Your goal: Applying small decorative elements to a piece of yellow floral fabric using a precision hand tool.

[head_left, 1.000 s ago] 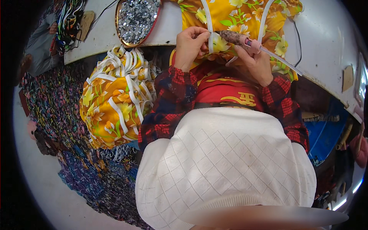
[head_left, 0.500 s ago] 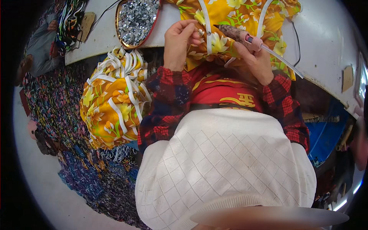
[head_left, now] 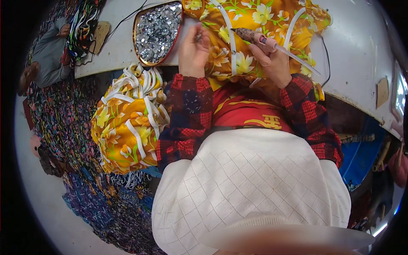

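My right hand is closed around a pink hot glue gun. A clear glue stick sticks out of its back end, and its dark tip is at a white trim strip on the yellow floral fabric. A small shiny stone sits on that strip, below the tip. At the fabric's left edge is my left hand, fingers curled together; whatever they hold is too small to name. Just left of it stands a red-and-gold rimmed tray full of flat silvery stones.
Bundled yellow floral fabric with white trim lies below the white table's edge, on my left. A dark cord runs at the right. Across the far left sits another person in grey, beside a multicoloured heap.
My left hand has drawn back from the white strip toward the stone tray. The glue gun's tip has shifted left onto the strip. The whole view has moved slightly.
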A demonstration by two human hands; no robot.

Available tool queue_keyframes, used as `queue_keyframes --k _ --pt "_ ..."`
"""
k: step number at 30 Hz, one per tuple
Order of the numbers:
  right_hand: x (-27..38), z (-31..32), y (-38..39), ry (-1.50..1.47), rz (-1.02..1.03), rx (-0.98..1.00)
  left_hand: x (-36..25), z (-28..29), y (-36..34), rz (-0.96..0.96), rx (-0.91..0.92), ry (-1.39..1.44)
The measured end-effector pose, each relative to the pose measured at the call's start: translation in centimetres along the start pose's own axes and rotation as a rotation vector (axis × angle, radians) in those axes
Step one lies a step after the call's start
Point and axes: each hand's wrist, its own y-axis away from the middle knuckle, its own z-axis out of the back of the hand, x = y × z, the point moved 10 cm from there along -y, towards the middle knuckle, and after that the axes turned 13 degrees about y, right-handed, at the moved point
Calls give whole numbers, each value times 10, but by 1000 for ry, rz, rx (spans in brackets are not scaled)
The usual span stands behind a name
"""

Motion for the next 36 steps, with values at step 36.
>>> queue_keyframes --k 36 --pt "-19 15 21 -88 -9 -110 24 -31 -4 -82 167 -1058"
